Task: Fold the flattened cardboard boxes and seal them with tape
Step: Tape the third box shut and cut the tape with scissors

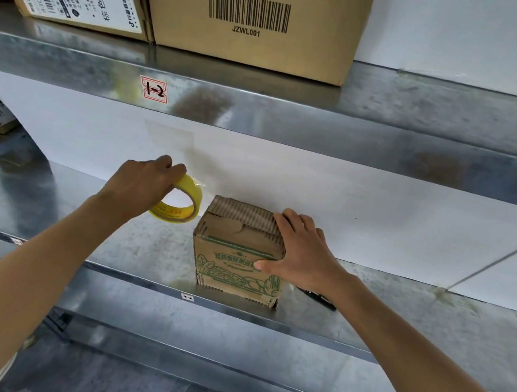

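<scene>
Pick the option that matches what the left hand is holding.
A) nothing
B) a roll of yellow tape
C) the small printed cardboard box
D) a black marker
B: the left hand grips the yellow tape roll just left of the small cardboard box, while the right hand holds that box on the metal shelf.

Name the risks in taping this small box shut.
The small brown corrugated cardboard box stands at the front edge of the metal shelf; a tape pull could tip it off. Only the right hand holds its flap down, so it may spring open. The left hand holds the yellow tape roll off the box; tape could land crooked.
</scene>
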